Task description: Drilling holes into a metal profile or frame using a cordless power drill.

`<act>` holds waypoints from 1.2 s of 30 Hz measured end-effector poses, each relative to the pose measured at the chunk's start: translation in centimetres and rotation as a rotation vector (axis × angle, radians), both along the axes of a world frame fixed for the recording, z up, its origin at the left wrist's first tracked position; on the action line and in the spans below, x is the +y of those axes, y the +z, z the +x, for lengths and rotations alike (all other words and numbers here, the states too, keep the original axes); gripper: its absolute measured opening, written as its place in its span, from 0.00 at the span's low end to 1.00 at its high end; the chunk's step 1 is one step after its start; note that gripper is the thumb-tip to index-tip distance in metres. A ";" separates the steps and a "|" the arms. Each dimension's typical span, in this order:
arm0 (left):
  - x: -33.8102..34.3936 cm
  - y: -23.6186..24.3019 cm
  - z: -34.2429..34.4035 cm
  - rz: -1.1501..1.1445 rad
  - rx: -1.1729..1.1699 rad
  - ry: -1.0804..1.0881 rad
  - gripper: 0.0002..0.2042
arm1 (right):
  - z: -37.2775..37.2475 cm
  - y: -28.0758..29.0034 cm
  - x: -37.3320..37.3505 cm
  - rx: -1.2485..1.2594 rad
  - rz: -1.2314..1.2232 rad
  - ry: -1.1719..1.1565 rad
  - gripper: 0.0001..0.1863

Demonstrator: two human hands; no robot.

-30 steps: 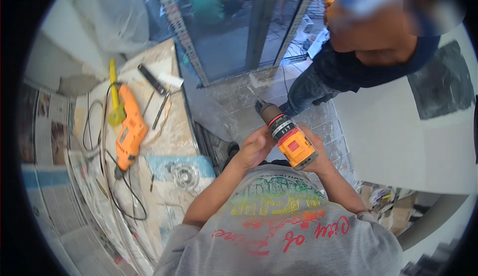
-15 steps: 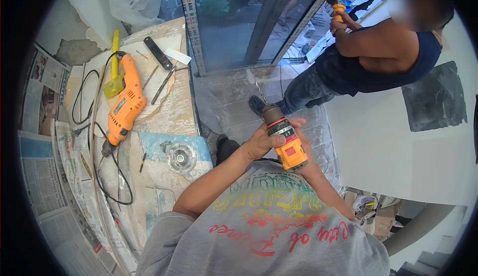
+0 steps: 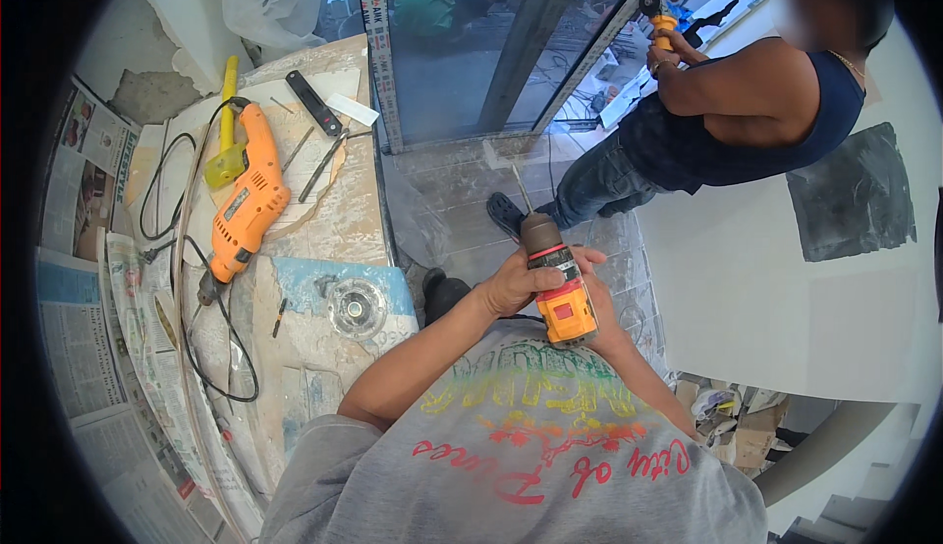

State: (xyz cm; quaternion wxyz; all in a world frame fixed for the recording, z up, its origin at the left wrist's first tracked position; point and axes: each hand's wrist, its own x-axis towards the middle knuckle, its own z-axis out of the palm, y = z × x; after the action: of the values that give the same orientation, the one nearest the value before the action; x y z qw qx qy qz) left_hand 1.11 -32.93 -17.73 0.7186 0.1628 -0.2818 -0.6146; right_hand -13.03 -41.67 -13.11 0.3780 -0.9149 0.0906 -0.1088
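Left hand [image 3: 511, 285], since closed around the drill [image 3: 568, 312], holds it beside my right hand [image 3: 601, 302], whose grip I cannot tell.

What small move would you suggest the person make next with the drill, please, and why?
Probably settle the right hand more firmly around the cordless drill: its visible fingers look extended beside the body, while the left hand has its thumb across it.
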 end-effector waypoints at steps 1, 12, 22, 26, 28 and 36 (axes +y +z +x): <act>0.0 0.3 0.0 0.018 -0.003 -0.005 0.29 | 0.0 -0.2 -0.1 -0.003 0.004 -0.012 0.26; 0.2 0.3 0.6 0.057 -0.069 0.020 0.25 | 0.0 -1.1 0.4 0.029 0.091 -0.086 0.24; 0.1 -0.7 0.5 -0.002 -0.057 0.018 0.24 | 0.3 -1.5 0.0 -0.030 -0.007 0.008 0.33; 0.3 -0.5 0.8 0.038 -0.028 -0.001 0.25 | 0.8 -1.4 0.1 -0.033 0.046 -0.001 0.33; 0.1 -0.1 0.8 0.026 -0.039 0.017 0.22 | 0.6 -1.6 -0.2 0.011 0.093 -0.021 0.33; 0.6 -0.2 0.0 0.368 0.168 0.065 0.21 | 1.1 -1.5 0.0 -0.060 0.086 0.020 0.31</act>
State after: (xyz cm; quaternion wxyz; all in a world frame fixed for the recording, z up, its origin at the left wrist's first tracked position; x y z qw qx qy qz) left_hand 1.10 -32.34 -17.92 0.7169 0.2488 -0.0985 -0.6438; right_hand -11.97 -41.68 -14.58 0.4205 -0.8950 0.0747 -0.1286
